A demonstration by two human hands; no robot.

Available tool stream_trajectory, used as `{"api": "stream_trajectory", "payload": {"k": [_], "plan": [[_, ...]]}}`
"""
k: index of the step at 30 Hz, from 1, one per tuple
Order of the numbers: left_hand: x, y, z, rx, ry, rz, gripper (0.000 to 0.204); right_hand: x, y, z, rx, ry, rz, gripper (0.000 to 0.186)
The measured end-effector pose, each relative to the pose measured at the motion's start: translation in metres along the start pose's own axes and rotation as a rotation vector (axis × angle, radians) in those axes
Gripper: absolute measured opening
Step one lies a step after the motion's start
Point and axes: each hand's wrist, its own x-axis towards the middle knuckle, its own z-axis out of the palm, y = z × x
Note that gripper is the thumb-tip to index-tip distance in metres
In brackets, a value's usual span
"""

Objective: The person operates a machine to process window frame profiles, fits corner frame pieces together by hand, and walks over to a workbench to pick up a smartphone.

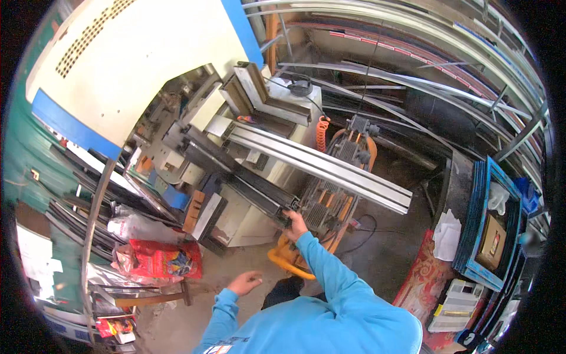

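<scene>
My right hand (293, 225) is closed on the near end of a dark metal profile (247, 184). The far end of this profile runs into the working area of a large cream and blue machine (159, 35). My left hand (245, 284) hangs in the air over the floor, nearer to my body, with its fingers loosely stretched out and holding nothing. A silver extrusion rail (330, 171) extends from the machine toward the right, beyond the dark profile. An L-shaped frame corner (265, 100) rests at the back of the machine.
Past the rail stands an orange and grey motor unit (327, 203) with a yellow tubular handle (283, 262). A red bag (162, 259) lies at left. Blue frames (480, 236) lean at right near a red patterned carpet (415, 283). Long metal profiles (413, 76) fill racks behind.
</scene>
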Motion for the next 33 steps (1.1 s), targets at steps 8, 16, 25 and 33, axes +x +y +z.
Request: {"api": "stream_trajectory", "payload": {"k": [8, 16, 25, 33], "plan": [[0.030, 0.042, 0.013, 0.168, -0.110, -0.275, 0.054, -0.169, -0.089, 0.033, 0.278, -0.105, 0.133, 0.042], [0.127, 0.166, -0.017, 0.244, 0.329, 0.373, 0.053, -0.245, -0.222, 0.052, 0.207, -0.177, -0.049, 0.049], [0.280, 0.278, -0.051, 0.603, 0.698, 0.446, 0.060, -0.241, -0.365, 0.063, 0.030, 0.002, -0.349, 0.032], [0.296, 0.302, -0.038, 0.698, 0.485, 0.123, 0.096, -0.133, -0.433, 0.031, 0.000, -0.016, -0.270, 0.025]]}}
